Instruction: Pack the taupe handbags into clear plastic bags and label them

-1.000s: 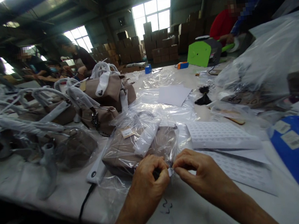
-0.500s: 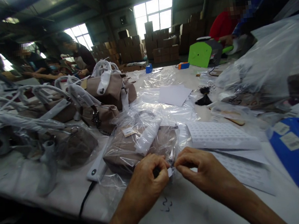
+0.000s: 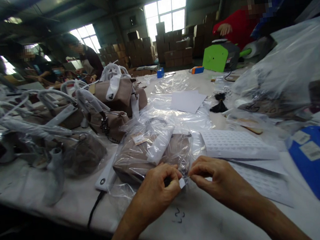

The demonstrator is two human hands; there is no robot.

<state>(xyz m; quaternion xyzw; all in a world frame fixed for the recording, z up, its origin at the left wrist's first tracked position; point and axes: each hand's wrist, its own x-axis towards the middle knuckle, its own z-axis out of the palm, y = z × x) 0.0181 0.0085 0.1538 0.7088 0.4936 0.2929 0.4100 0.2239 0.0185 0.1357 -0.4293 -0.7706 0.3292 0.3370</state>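
Note:
My left hand (image 3: 159,181) is closed in a pinch, with a small white tag (image 3: 182,182) sticking out between thumb and forefinger. Right beside it, my right hand (image 3: 212,171) also pinches, fingertips pressed together close to the tag; what lies between them is too small to make out. Just beyond both hands lies a taupe handbag (image 3: 132,159) inside a clear plastic bag (image 3: 122,191). White wrapping covers the handbag's handle (image 3: 163,144), and a cream tag (image 3: 139,138) shows through the plastic.
More taupe handbags (image 3: 119,90) with wrapped handles crowd the left. Printed label sheets (image 3: 234,142) lie to the right, near a blue tape dispenser (image 3: 312,164). Black tag strings (image 3: 218,105), white paper (image 3: 188,100) and a green machine (image 3: 215,58) are farther back. Co-workers stand beyond.
My hands keep almost the same pinch beside the tag. The view has shifted slightly. At the back right, the co-worker in red has raised a hand above the green machine.

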